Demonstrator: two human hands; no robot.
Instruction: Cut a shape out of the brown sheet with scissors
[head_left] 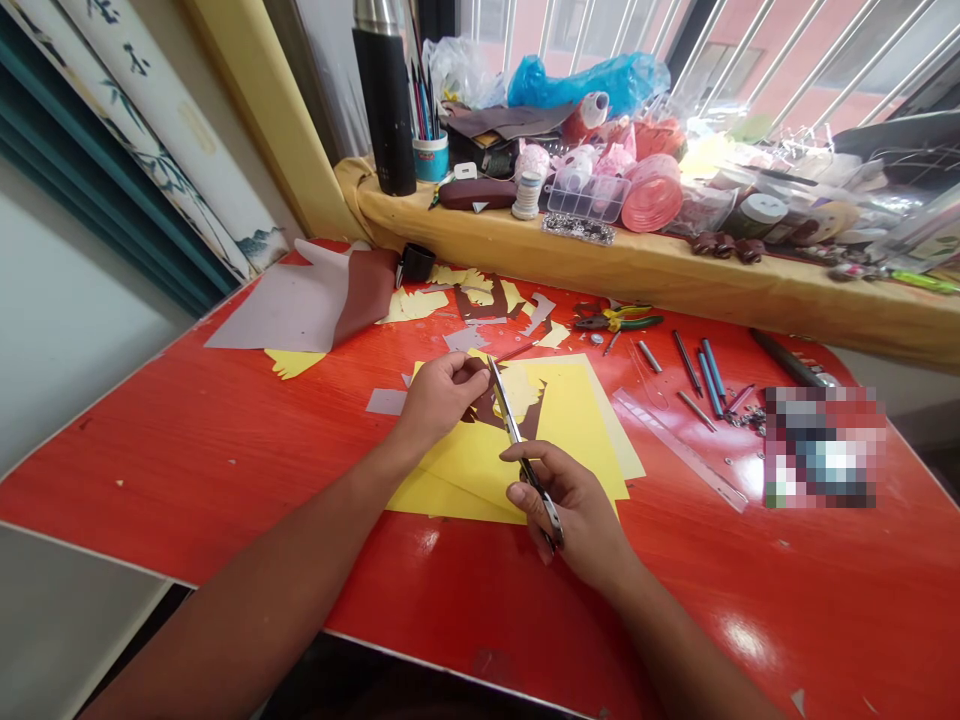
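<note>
My right hand (577, 505) grips a pair of scissors (507, 408) by the handles, blades pointing away from me and looking nearly closed. My left hand (439, 395) pinches a small dark brown piece (480, 402), mostly hidden by the fingers, right beside the blade tips. Whether the blades touch that piece I cannot tell. Beneath both hands lie overlapping yellow sheets (577, 430) on the red table (247, 450). On the sheets, behind the scissors, rest a brown scrap (534, 420) and a pale yellow cutout (523, 385).
Brown sheet material (285, 305) lies at the back left, near scattered scraps (480, 295). To the right are pliers (619, 318), a clear ruler (679, 450), several pens and rods (709, 375), and a blurred-out patch (821, 448). A black flask (386, 110) stands on the cluttered sill.
</note>
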